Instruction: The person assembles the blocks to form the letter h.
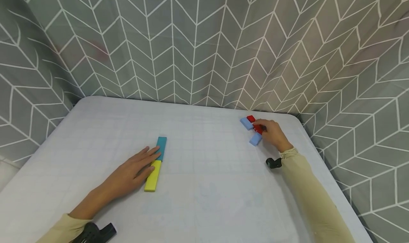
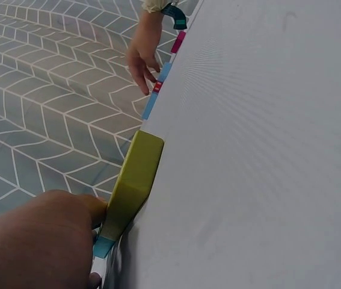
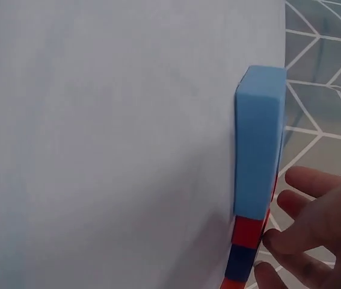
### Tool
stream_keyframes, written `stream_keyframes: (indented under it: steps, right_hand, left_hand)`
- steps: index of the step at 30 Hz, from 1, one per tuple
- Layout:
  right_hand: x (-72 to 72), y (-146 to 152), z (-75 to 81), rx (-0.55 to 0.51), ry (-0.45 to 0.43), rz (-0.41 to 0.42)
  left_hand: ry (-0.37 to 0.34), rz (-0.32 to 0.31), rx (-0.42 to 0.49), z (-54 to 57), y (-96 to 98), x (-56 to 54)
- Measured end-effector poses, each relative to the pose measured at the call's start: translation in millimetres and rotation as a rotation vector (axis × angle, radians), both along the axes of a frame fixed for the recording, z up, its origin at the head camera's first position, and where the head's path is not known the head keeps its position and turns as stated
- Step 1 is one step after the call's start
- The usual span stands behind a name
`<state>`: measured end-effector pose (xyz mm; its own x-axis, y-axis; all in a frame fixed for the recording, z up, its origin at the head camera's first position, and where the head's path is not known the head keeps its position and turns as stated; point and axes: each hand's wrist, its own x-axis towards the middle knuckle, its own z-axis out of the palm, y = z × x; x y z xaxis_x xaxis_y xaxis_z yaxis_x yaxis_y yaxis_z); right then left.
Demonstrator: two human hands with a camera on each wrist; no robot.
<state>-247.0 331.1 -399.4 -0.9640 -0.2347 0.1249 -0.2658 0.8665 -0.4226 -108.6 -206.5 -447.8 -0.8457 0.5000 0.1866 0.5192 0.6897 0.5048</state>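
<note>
My left hand (image 1: 134, 172) lies with fingers stretched over two flat bars set end to end, a teal bar (image 1: 162, 147) at the far end and a yellow bar (image 1: 153, 179) nearer. Its thumb rests on the yellow one. At the far right, my right hand (image 1: 273, 132) reaches over a red block (image 1: 257, 130) with a dark blue section (image 3: 240, 262). Its fingers look loose and spread beside that block in the right wrist view. One light blue block (image 1: 255, 139) lies in front, another light blue block (image 1: 246, 123) to the left, and a small red block (image 1: 250, 118) behind.
Both groups lie on a white table (image 1: 198, 186) with rounded far corners. Grey curtains (image 1: 185, 48) with white chevron lines hang along the back and right edges. Black straps with cameras sit at the left wrist (image 1: 96, 232) and the right wrist (image 1: 273, 163).
</note>
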Motion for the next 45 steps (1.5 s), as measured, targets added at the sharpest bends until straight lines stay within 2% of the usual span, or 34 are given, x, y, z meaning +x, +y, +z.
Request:
stream_keyframes:
  steps: [7, 23, 33, 39, 45]
  right_hand:
    - [-3.1, 1.2, -1.1, 0.047, -0.114, -0.027]
    - [-5.4, 11.8, 4.1, 0.093, -0.124, 0.002]
    - [0.2, 10.8, 2.4, 0.056, -0.066, -0.006]
    - [-5.4, 6.4, 2.5, 0.003, 0.011, 0.015]
    - [-7.8, -3.3, 4.4, -0.028, 0.020, 0.036]
  left_hand:
    - [0.003, 0.000, -0.004, 1.4, -1.8, 0.2]
    - [-0.003, 0.000, -0.006, 0.5, 0.6, 0.4]
    - [-0.003, -0.003, -0.013, -0.9, 1.3, -1.7]
    - [0.006, -0.005, -0.008, 0.7, 0.5, -1.5]
    - [0.008, 0.004, -0.004, -0.2, 0.3, -1.0]
